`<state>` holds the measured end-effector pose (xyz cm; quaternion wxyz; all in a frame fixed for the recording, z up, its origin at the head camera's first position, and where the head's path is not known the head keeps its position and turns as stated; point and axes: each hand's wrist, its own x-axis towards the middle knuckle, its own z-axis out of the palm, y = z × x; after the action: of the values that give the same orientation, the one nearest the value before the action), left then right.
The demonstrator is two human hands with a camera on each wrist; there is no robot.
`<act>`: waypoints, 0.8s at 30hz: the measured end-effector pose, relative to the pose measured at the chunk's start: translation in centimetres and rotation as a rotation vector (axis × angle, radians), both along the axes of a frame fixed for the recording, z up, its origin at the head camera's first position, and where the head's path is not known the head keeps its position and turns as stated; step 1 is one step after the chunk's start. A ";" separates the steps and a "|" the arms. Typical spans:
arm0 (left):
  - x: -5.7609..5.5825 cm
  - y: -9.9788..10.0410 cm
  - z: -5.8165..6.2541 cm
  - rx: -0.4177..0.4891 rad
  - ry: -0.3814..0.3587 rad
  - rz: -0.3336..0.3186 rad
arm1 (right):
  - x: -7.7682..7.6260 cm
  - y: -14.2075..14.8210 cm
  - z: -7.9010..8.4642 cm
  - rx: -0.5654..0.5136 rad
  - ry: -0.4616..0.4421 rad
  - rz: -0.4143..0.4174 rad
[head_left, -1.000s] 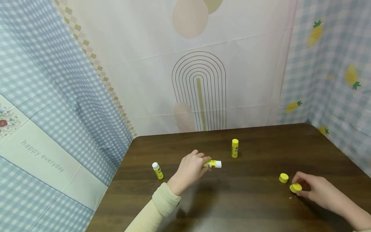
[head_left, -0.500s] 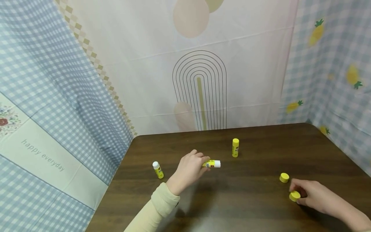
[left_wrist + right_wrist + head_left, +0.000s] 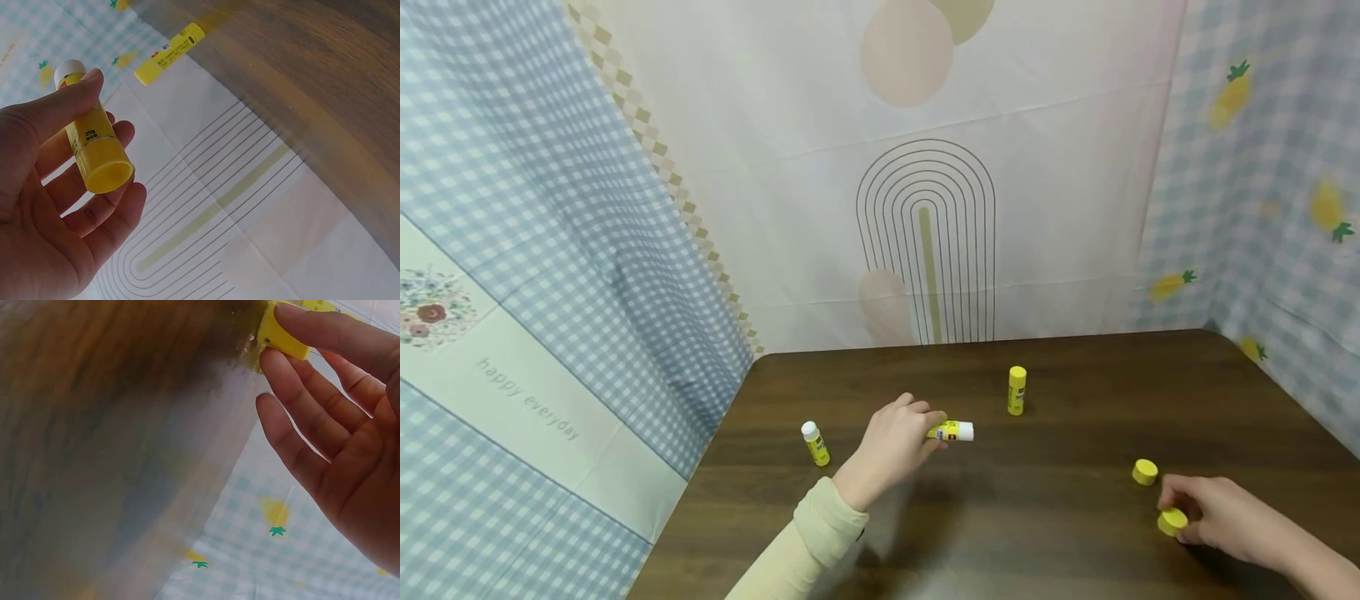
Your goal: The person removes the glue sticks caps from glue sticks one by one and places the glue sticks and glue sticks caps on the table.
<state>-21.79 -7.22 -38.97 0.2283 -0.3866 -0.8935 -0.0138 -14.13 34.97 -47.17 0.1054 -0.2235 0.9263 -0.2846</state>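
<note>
My left hand (image 3: 891, 442) grips a yellow glue stick (image 3: 953, 431) above the table, its white end pointing right. In the left wrist view the thumb lies over the glue stick's barrel (image 3: 94, 128), and the hollow yellow base faces the camera. Over at the right, my right hand (image 3: 1232, 517) pinches a round yellow cap (image 3: 1172, 522) between thumb and fingers, low at the tabletop. The right wrist view shows the cap (image 3: 282, 336) at the fingertips. A second yellow cap (image 3: 1145, 472) lies just beyond that hand.
A glue stick with a yellow cap (image 3: 1017, 392) stands upright toward the back of the dark wooden table (image 3: 1060, 533). Another glue stick with a white top (image 3: 815, 444) stands at the left. Patterned cloth (image 3: 775, 217) hangs behind the table and along both sides.
My right hand has drawn the pinched cap toward the front of the table, away from the other cap. The left hand holds its glue stick almost still; the head view has shifted slightly.
</note>
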 end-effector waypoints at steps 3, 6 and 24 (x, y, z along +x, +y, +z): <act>0.1 0.0 0.0 0.003 0.005 0.004 | 0.0 0.0 0.0 0.006 0.007 -0.001; 0.1 -0.1 0.0 0.010 0.004 0.006 | 0.1 0.1 -0.1 0.004 0.009 -0.003; 0.2 -1.2 -1.2 0.154 -0.113 0.044 | 0.2 0.4 -0.7 -0.018 0.007 -0.026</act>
<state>-21.56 -8.39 -40.13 0.2070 -0.3468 -0.9094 -0.0994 -13.91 35.36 -47.83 0.0963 -0.2134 0.9269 -0.2934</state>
